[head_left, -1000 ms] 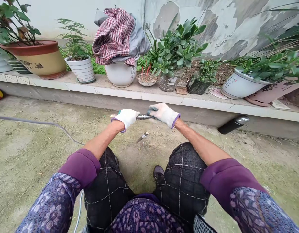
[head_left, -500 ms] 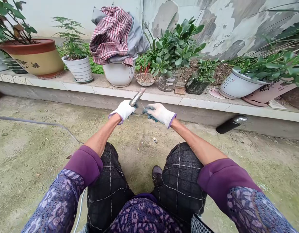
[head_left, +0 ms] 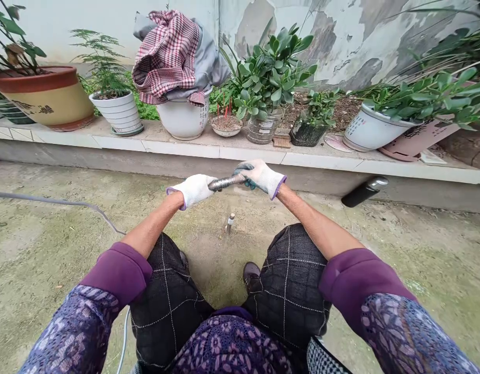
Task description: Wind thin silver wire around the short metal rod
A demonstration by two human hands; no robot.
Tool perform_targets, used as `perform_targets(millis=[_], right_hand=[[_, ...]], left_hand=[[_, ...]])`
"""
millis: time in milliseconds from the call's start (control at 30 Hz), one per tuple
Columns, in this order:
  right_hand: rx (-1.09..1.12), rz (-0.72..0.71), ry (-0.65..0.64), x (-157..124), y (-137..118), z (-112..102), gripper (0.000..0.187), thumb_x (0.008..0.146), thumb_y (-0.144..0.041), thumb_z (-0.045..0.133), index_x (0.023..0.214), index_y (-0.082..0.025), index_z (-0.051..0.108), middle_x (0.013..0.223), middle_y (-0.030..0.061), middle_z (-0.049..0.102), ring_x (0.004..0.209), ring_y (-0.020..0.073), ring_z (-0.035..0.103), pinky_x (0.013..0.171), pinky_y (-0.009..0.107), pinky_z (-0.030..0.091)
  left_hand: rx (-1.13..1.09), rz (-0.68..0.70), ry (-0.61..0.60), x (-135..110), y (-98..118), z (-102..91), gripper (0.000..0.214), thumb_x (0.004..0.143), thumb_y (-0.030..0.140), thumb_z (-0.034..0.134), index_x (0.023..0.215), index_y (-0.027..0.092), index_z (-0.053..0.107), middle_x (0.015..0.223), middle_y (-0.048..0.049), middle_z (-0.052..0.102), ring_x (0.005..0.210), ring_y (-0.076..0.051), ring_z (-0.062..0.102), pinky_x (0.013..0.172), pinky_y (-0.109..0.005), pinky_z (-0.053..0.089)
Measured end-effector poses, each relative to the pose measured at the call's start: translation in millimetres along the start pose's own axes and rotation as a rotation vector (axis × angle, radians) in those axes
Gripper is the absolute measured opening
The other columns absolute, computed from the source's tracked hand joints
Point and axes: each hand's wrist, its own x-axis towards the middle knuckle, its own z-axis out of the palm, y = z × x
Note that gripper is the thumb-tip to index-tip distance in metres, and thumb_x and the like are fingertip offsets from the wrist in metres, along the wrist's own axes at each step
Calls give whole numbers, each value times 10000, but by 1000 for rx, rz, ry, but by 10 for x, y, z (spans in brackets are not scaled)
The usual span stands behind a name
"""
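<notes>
A short grey metal rod [head_left: 225, 182] lies crosswise between my gloved hands. My left hand [head_left: 193, 190] grips its near end, and my right hand [head_left: 260, 177] closes around its far end. Both gloves are white knit with purple cuffs, and the right one shows a green palm coating. Below the hands, a small metal spike [head_left: 230, 222] with a pale band stands nearly upright in the dirt, apart from the rod. My knees in dark checked trousers [head_left: 290, 280] lie beneath my forearms.
A tiled concrete ledge [head_left: 240, 153] ahead holds potted plants and a white pot [head_left: 183, 122] draped with checked cloth. A black cylinder with a silver end [head_left: 363, 191] lies by the ledge. A grey hose [head_left: 56, 199] crosses the ground on the left.
The rod has tipped from upright in my left hand to level, and my right hand has closed on it. The spike in the ground looks more upright and taller than half a second ago.
</notes>
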Motion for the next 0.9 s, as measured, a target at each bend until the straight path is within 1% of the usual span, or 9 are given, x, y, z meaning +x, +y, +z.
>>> perform_targets(millis=[100,200,267,333,467,633,700,800,900], right_hand=[[107,41,-41,9,-58,93,122,868,-149,572,885,-139,692,697,13,682,515,88,567,400,166,384],[35,58,-55,3,-160,233,123,890,-144,565,878,-149,687,741,21,701,534,84,587,398,157,381],[-55,51,-80,-20,-246,331,125,906,-173,568,854,-155,681,721,18,688,516,83,568,404,167,374],[-158,3,-127,-55,-326,397,144,913,-206,578,834,-157,688,697,14,676,508,81,547,437,181,375],[-384,-144,-116,-83,-352,352,175,898,-234,595,790,-153,706,637,-6,624,537,84,501,520,208,362],[-438,-189,4,24,-110,109,164,854,-206,587,760,-153,711,623,-24,588,593,93,485,561,214,360],[-307,-96,19,54,-42,47,150,844,-187,581,777,-149,709,601,-29,582,546,88,480,515,207,362],[-26,38,25,51,-51,37,142,866,-162,562,850,-134,700,622,-12,624,488,85,507,426,191,370],[95,42,-12,16,-141,113,146,879,-137,561,909,-130,705,718,22,697,522,90,580,400,173,394]], left_hand=[[-376,-44,61,-38,-9,-21,366,817,218,602,1144,180,763,756,-9,677,589,-117,584,535,-197,461],[-534,-149,168,7,-69,-14,396,818,236,597,1179,162,740,725,-11,646,518,-106,529,466,-199,430],[-442,-214,231,70,-150,-5,398,849,265,580,1206,176,733,754,-28,673,543,-126,563,500,-218,451],[-208,-249,236,125,-241,8,367,878,278,566,1189,193,742,830,-61,723,656,-170,651,600,-243,493],[221,-195,54,130,-303,55,347,918,264,499,1154,237,752,969,-103,772,874,-247,730,747,-287,517],[334,-88,-105,28,-137,79,324,897,250,515,1106,231,763,909,-103,769,823,-245,725,719,-293,514],[212,-52,-74,0,-86,54,290,887,255,548,1068,229,773,863,-69,758,774,-202,701,690,-254,502],[-173,-25,10,-35,-53,7,324,855,243,589,1125,212,766,805,-24,719,639,-139,626,575,-207,475],[-499,-83,75,-63,-37,-19,372,818,207,604,1159,164,746,754,-17,657,555,-113,563,477,-190,447]])
